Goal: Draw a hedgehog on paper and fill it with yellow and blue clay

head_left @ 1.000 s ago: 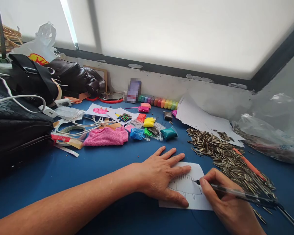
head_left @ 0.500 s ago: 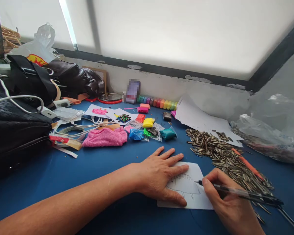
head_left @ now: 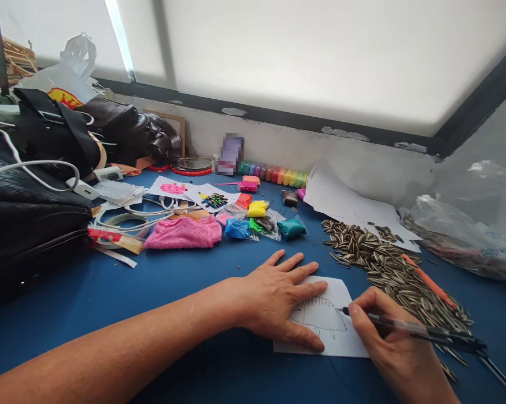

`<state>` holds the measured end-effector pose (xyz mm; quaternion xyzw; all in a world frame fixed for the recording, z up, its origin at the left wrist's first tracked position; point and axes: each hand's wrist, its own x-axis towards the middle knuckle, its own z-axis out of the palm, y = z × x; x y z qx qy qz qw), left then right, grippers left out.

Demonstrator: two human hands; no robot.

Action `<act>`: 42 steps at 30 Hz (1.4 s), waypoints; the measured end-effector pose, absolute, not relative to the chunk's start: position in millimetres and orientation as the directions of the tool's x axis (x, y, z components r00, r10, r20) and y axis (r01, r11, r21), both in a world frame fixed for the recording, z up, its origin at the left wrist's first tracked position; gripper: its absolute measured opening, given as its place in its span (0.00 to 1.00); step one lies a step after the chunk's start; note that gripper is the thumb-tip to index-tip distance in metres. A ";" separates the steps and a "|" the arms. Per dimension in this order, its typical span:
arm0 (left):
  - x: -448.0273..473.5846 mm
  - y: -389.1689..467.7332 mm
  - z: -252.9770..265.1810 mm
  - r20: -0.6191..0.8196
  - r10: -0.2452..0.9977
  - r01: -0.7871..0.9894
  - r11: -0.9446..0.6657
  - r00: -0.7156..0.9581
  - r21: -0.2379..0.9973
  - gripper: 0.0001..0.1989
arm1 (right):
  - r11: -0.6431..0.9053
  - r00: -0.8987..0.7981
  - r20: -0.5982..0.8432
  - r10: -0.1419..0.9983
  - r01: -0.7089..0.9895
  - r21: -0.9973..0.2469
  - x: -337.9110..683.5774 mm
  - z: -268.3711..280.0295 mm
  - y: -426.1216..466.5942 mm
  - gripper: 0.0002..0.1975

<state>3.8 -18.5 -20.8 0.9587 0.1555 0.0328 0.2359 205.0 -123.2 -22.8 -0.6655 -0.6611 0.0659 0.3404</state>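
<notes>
My left hand (head_left: 284,300) lies flat with fingers spread over the left part of a small sheet of white paper (head_left: 341,345). Thin dark lines on the sheet form a drawing (head_left: 322,315) of an animal-like body with short legs and rows of small marks along its back; its left end is partly under my hand. My right hand (head_left: 398,342) is closed around a pen (head_left: 419,328) with a clear barrel and black ends. The pen's tip meets the paper at the drawing's right upper edge, or hovers just over it.
Striped sunflower seeds (head_left: 398,280) are heaped at the right, with an orange strip (head_left: 429,282) among them. Packets of coloured clay (head_left: 293,227), a pink cloth (head_left: 183,232) and white sheets (head_left: 345,205) lie farther back. Black bags (head_left: 30,224) stand left; a plastic bag (head_left: 467,235) sits right.
The view has shifted slightly, so most things appear a little to the right. Both hands keep their places on the paper, and the pen tip stays near the drawing's upper right outline.
</notes>
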 end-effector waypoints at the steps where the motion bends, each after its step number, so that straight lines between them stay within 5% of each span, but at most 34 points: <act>1: 3.8 -18.5 -20.7 -0.010 0.314 0.283 -0.842 0.949 0.460 0.43 | 0.093 0.128 0.357 0.926 0.836 -0.541 205.1 -24.0 -123.7 0.16; 32: 4.0 -19.1 -23.3 0.017 0.320 0.273 -0.836 0.947 0.476 0.43 | 0.042 0.219 0.372 0.902 0.814 -0.580 199.0 -16.8 -127.9 0.14; 42: 4.6 -16.1 -21.5 0.035 0.294 0.245 -0.852 0.955 0.462 0.43 | 0.033 0.218 0.207 0.954 0.610 -0.792 173.7 -22.6 -136.4 0.13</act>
